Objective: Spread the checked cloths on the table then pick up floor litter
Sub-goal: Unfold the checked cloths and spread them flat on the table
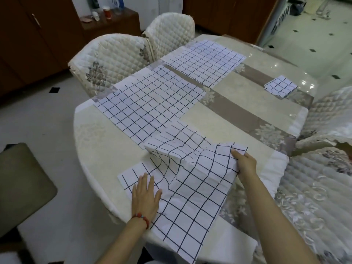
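Note:
Two white checked cloths lie flat on the table (95, 149): one at the far end (205, 61), one in the middle (148, 103). A third checked cloth (190, 180) is half unfolded at the near end, still rumpled and raised in a ridge. My left hand (145, 199) presses flat on its left part, fingers apart. My right hand (245, 162) pinches the cloth's right edge and holds it lifted. A small folded checked cloth (281, 86) sits near the table's far right edge.
Quilted cream chairs stand at the far left (106, 60), far end (169, 27) and right side (327, 111). A lace-covered chair (314, 197) is close at my right. A grey stool (21, 185) stands on the tiled floor at left. Brown cabinets line the back.

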